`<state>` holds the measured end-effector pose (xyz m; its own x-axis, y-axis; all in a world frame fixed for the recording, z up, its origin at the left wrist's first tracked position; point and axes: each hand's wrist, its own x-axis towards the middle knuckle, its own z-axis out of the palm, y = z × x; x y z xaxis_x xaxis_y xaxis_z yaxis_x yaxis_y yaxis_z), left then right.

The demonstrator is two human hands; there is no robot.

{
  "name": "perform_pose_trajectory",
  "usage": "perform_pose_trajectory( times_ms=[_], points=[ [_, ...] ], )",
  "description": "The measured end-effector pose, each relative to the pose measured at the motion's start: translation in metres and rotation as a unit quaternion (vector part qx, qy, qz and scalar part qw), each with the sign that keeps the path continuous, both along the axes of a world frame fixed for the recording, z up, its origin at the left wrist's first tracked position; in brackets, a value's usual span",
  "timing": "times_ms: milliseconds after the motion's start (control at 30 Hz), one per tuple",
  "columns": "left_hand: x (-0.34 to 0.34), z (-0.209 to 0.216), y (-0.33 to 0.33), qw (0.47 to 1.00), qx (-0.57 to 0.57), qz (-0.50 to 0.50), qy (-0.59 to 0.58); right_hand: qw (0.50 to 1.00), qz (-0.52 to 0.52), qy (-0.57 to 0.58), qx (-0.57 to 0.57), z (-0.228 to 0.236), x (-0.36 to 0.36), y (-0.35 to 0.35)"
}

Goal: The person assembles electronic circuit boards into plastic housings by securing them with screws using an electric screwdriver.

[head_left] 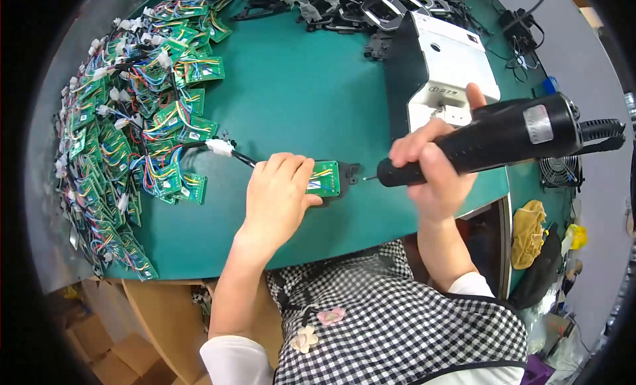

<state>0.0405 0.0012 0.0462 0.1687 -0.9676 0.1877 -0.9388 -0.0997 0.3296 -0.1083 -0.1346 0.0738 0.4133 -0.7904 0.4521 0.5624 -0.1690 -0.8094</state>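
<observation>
My left hand [278, 190] presses down on a small green circuit board [325, 178] with coloured wires, lying on the green table [291, 100]. A black cable with a white connector [220, 146] runs out from under that hand to the left. My right hand [434, 166] grips a black electric screwdriver [493, 137], held almost level. Its tip [366, 179] points left at a black bracket [351, 174] on the board's right edge.
A large heap of green circuit boards with coloured wires [126, 120] covers the table's left side. A white box-shaped device [447, 60] stands behind the screwdriver. Black plastic parts [371, 11] lie at the far edge. A small fan [560, 170] and yellow cloth [528, 229] sit at right.
</observation>
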Motion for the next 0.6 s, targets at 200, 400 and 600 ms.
perform_pose_trajectory(
  times_ms=[200, 400, 600],
  points=[
    [-0.007, -0.009, -0.005, 1.000, 0.019, 0.002, 0.023, 1.000, 0.018, 0.011, -0.003, -0.008, 0.030, 0.001],
    [-0.004, -0.013, -0.006, 0.999, 0.001, 0.007, 0.051, 0.994, 0.041, 0.089, -0.050, -0.020, 0.035, -0.005],
    [-0.004, -0.011, -0.008, 0.999, -0.004, 0.010, 0.051, 0.984, 0.103, 0.112, -0.094, -0.032, 0.036, -0.011]
  ],
)
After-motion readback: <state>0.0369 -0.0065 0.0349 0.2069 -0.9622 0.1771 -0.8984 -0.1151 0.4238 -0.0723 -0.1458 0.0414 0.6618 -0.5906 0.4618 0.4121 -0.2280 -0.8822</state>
